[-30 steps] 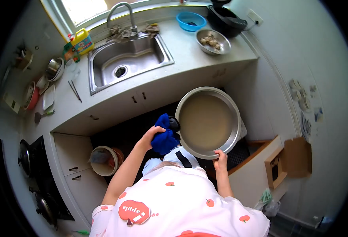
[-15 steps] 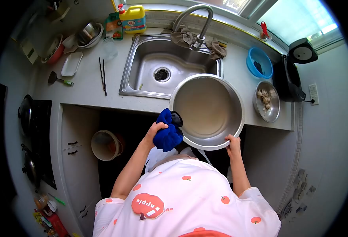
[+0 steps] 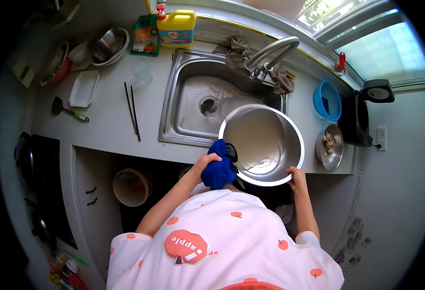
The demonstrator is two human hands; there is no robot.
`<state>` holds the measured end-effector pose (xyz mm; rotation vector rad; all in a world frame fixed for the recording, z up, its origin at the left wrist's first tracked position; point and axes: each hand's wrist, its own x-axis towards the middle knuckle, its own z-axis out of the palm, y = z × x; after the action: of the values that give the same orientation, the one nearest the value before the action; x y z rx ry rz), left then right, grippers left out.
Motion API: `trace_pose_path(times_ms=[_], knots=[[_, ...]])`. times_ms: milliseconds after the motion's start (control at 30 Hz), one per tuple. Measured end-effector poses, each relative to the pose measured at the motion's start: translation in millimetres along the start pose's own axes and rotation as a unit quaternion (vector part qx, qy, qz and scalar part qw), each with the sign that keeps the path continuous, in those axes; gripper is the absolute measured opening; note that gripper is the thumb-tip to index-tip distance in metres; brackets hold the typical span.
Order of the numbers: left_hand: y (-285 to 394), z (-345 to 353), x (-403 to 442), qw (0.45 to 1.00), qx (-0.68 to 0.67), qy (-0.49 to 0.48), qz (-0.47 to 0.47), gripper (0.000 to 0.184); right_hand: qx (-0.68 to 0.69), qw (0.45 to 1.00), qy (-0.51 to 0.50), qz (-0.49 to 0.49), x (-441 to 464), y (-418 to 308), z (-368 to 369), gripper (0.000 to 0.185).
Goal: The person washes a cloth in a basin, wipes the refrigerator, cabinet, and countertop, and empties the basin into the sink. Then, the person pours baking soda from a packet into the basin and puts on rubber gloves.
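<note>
A wide stainless steel pot with cloudy, shiny liquid inside leans over the front right of the sink. My left hand is closed on a blue cloth, bunched against the pot's left side where a black handle shows. At the pot's lower right rim, my right hand grips the edge, with the thumb over it. Wet streaks glisten in the basin beside the drain. The cloth and pot hide my left fingertips.
A curved faucet stands behind the sink, with rags around its base. To the right are a blue basin, a metal bowl with pale food pieces, and a black appliance. Chopsticks and a spatula lie left.
The pot has tipped further toward the sink, and its liquid shows a brighter glare. Both hands have kept their holds. The view has shifted, and wet streaks now show in the basin.
</note>
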<state>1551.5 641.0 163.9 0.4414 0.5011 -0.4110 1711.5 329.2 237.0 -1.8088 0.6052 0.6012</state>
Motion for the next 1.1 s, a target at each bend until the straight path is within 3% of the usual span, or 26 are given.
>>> trace_pose_path(times_ms=[300,433,600,800,967,1100], knots=[[27,-7,15,0.995,-0.014,-0.018,-0.095,0.037,-0.061,0.996,0.063,-0.013,-12,-32,17,0.006],[24,-5,23,0.990,-0.044,-0.036,-0.127,0.036,-0.158,0.986,0.035,-0.030,-9,-59,7,0.015],[21,-1,28,0.987,-0.065,-0.050,-0.139,0.033,-0.261,0.963,0.044,-0.053,-6,-97,9,0.019],[29,2,28,0.986,-0.085,-0.069,-0.124,0.031,-0.285,0.957,0.035,-0.043,-2,-128,21,0.022],[59,12,11,0.991,-0.095,-0.050,-0.080,0.033,-0.160,0.985,0.022,0.062,11,-72,-7,0.012],[94,22,-23,0.997,0.072,0.003,-0.031,0.038,0.063,0.988,-0.029,0.141,-6,4,15,0.008]])
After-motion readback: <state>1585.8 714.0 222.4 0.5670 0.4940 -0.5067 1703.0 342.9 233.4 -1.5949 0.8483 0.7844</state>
